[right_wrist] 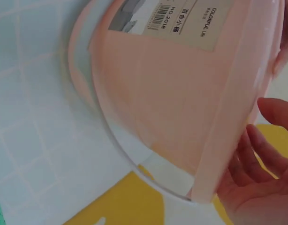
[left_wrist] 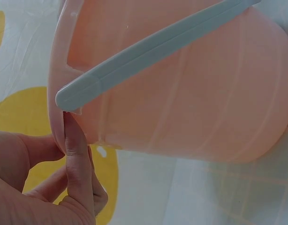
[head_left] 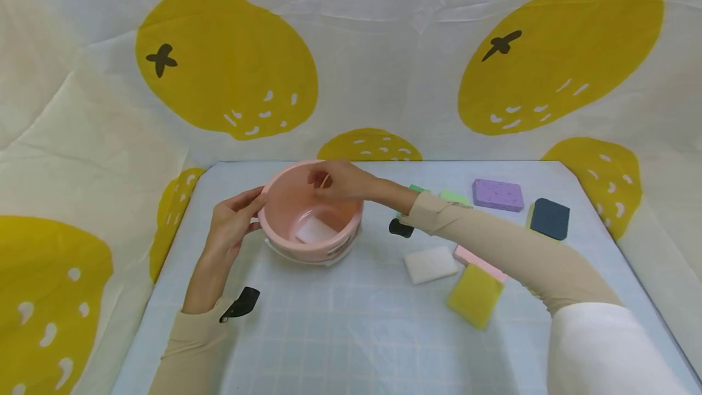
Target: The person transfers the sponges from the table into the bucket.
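Nearest is the yellow sponge (head_left: pixel 476 296), lying flat with a corner towards the person. Just beyond lie one pale pink sponge (head_left: pixel 481 263), its long axis running from far left to near right, and a white sponge (head_left: pixel 430 265), its long axis nearly crosswise.

To the left, the left hand (head_left: pixel 231 221) pinches the rim of the one pink bucket (head_left: pixel 289 203) between thumb and fingers. The bucket is left of centre over the surface (head_left: pixel 307 328); its mouth faces up, and its long axis runs roughly upright, any slight tilt being hard to judge. One handle (left_wrist: pixel 155 52) hangs down the near side, and a second white sponge (head_left: pixel 316 231) lies inside on the bottom. The right hand (head_left: pixel 345 180) is at the mouth's far right, fingers loosely bent, with nothing visible between them.

Farther right come a dark blue sponge (head_left: pixel 550 219), then a light green one (head_left: pixel 456 198), a purple one lying crosswise (head_left: pixel 498 195) and a green one (head_left: pixel 419 188), partly hidden. Eight sponges show altogether.
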